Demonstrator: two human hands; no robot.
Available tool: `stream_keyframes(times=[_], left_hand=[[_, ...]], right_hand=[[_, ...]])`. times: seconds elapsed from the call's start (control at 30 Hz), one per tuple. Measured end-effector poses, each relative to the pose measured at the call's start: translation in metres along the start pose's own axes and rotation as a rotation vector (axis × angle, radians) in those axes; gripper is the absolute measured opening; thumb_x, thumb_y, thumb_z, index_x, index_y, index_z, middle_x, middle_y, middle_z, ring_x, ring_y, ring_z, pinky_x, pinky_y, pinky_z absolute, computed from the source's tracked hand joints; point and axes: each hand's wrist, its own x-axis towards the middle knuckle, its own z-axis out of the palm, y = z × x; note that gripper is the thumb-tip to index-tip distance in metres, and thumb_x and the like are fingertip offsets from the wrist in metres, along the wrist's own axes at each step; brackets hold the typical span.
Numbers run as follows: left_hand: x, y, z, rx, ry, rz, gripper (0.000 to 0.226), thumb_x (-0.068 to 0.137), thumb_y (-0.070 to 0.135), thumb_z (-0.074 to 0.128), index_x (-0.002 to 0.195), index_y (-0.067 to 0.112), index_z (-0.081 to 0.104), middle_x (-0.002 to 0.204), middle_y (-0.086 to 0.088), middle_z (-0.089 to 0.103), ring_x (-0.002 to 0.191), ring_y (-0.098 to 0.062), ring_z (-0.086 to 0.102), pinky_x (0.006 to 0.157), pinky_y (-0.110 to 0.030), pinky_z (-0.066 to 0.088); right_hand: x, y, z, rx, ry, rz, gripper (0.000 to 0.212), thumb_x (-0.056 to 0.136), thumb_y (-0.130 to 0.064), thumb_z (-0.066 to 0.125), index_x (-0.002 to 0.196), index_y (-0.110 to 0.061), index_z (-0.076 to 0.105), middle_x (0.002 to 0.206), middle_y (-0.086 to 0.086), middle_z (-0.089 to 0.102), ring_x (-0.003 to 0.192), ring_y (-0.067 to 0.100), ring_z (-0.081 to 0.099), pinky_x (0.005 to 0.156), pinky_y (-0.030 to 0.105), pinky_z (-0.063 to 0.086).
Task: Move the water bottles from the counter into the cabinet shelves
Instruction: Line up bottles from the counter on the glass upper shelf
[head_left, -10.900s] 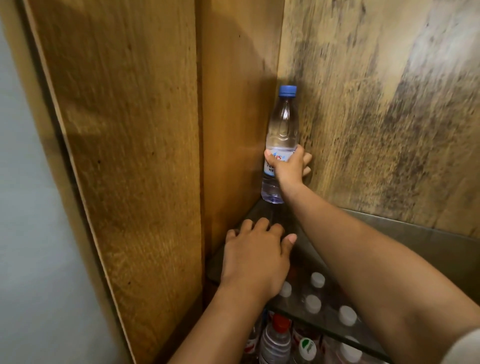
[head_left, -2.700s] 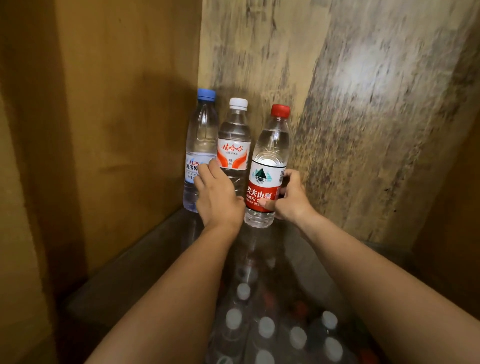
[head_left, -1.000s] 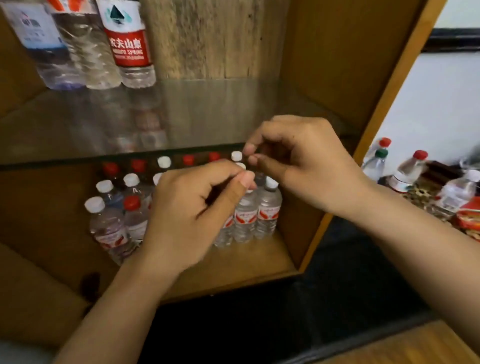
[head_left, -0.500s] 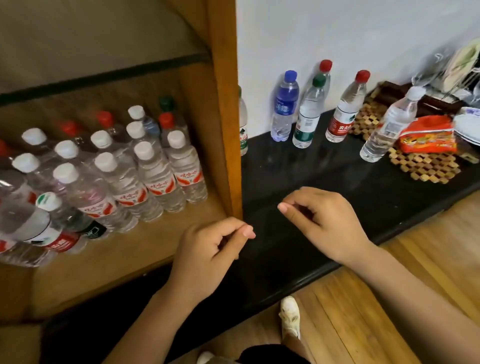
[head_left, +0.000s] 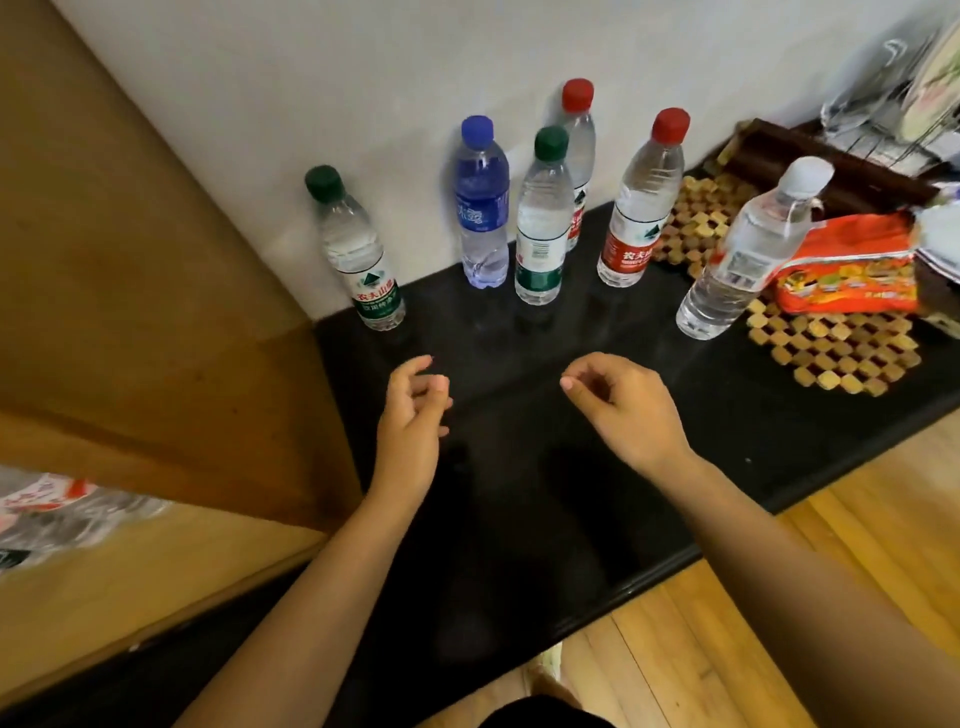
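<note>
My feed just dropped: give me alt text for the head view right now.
Both hands, left hand and right hand, hover empty with loosely curled fingers over a black counter. Six water bottles stand upright along the white wall behind, capped green, blue, green, red, red and white. The wooden cabinet is at left.

Green-capped bottle (head_left: 358, 254) by the cabinet side: label read 农夫山泉 in red over a green band, small triangular mountain mark above it. Red-capped bottle (head_left: 640, 208): red label showed 农夫 in white, remainder turned away. Blue bottle (head_left: 482, 208): pale characters on the wrap, too blurred to read. Orange packet (head_left: 847, 270): print illegible.
</note>
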Motion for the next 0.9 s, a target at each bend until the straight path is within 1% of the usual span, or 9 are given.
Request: stream_keyframes(times=[0.13, 0.2, 0.23, 0.33, 0.43, 0.57, 0.67, 0.77, 0.9], left_hand=[[0.058, 0.001, 0.017, -0.089, 0.308, -0.178, 0.043, 0.096, 0.024, 0.045, 0.137, 0.016, 0.033, 0.122, 0.0, 0.046, 0.094, -0.007, 0.052, 0.071, -0.024, 0.048], [0.089, 0.01, 0.015, -0.123, 0.437, -0.206, 0.05, 0.096, 0.024, 0.047, 0.141, 0.013, 0.027, 0.137, -0.006, 0.04, 0.11, -0.015, 0.051, 0.092, -0.037, 0.048], [0.104, 0.016, 0.012, -0.124, 0.487, -0.205, 0.055, 0.095, 0.025, 0.048, 0.142, 0.013, 0.024, 0.143, -0.009, 0.034, 0.123, -0.021, 0.044, 0.104, -0.041, 0.04], [0.142, 0.036, -0.003, -0.087, 0.569, -0.114, 0.065, 0.092, 0.031, 0.052, 0.145, 0.015, 0.018, 0.15, -0.01, 0.023, 0.137, -0.026, 0.027, 0.113, -0.043, 0.027], [0.166, 0.052, -0.014, 0.026, 0.561, -0.004, 0.065, 0.09, 0.038, 0.053, 0.143, 0.019, 0.019, 0.147, -0.006, 0.025, 0.136, -0.025, 0.028, 0.113, -0.042, 0.025], [0.183, 0.058, -0.021, 0.105, 0.522, 0.011, 0.059, 0.091, 0.039, 0.05, 0.14, 0.016, 0.025, 0.144, -0.005, 0.03, 0.134, -0.024, 0.031, 0.113, -0.04, 0.026], [0.184, 0.055, -0.026, 0.169, 0.499, 0.017, 0.05, 0.094, 0.037, 0.047, 0.136, 0.012, 0.034, 0.138, -0.008, 0.035, 0.129, -0.022, 0.037, 0.11, -0.037, 0.029], [0.183, 0.051, -0.031, 0.236, 0.457, 0.021, 0.047, 0.097, 0.037, 0.04, 0.136, 0.013, 0.035, 0.138, -0.009, 0.035, 0.128, -0.022, 0.037, 0.107, -0.034, 0.03], [0.18, 0.051, -0.035, 0.313, 0.437, 0.054, 0.041, 0.099, 0.032, 0.037, 0.132, 0.009, 0.039, 0.136, -0.01, 0.039, 0.125, -0.023, 0.04, 0.099, -0.027, 0.03]], right_hand=[[0.06, 0.011, -0.003, 0.096, 0.007, 0.068, 0.034, 0.086, -0.03, 0.062, 0.117, -0.021, 0.052, 0.102, 0.001, 0.059, 0.084, 0.013, 0.057, 0.081, 0.038, 0.051], [0.091, 0.008, -0.008, 0.162, 0.007, 0.079, 0.045, 0.085, -0.024, 0.063, 0.126, -0.018, 0.045, 0.111, 0.005, 0.055, 0.093, 0.018, 0.058, 0.088, 0.041, 0.05], [0.107, 0.004, -0.012, 0.188, 0.006, 0.069, 0.048, 0.086, -0.02, 0.062, 0.129, -0.016, 0.043, 0.116, 0.007, 0.053, 0.098, 0.021, 0.057, 0.091, 0.043, 0.049], [0.15, -0.014, -0.029, 0.278, 0.032, 0.001, 0.055, 0.085, -0.01, 0.061, 0.133, -0.012, 0.036, 0.126, 0.012, 0.05, 0.111, 0.025, 0.054, 0.097, 0.042, 0.046], [0.184, -0.032, -0.048, 0.301, 0.053, -0.053, 0.062, 0.079, -0.016, 0.067, 0.133, -0.014, 0.035, 0.126, 0.006, 0.048, 0.112, 0.022, 0.051, 0.095, 0.036, 0.045], [0.205, -0.042, -0.055, 0.297, -0.082, -0.088, 0.057, 0.079, -0.011, 0.069, 0.127, -0.01, 0.04, 0.118, 0.006, 0.052, 0.107, 0.018, 0.049, 0.089, 0.025, 0.039], [0.209, -0.037, -0.051, 0.312, -0.142, -0.059, 0.052, 0.083, -0.013, 0.065, 0.129, -0.011, 0.041, 0.114, 0.001, 0.052, 0.107, 0.015, 0.049, 0.09, 0.024, 0.036], [0.208, -0.03, -0.05, 0.207, -0.095, -0.092, 0.05, 0.083, -0.023, 0.066, 0.127, -0.013, 0.045, 0.115, 0.001, 0.055, 0.102, 0.014, 0.048, 0.085, 0.023, 0.034], [0.202, -0.028, -0.047, 0.028, 0.014, -0.156, 0.044, 0.081, -0.038, 0.066, 0.115, -0.014, 0.053, 0.116, 0.008, 0.063, 0.104, 0.027, 0.057, 0.078, 0.028, 0.036]])
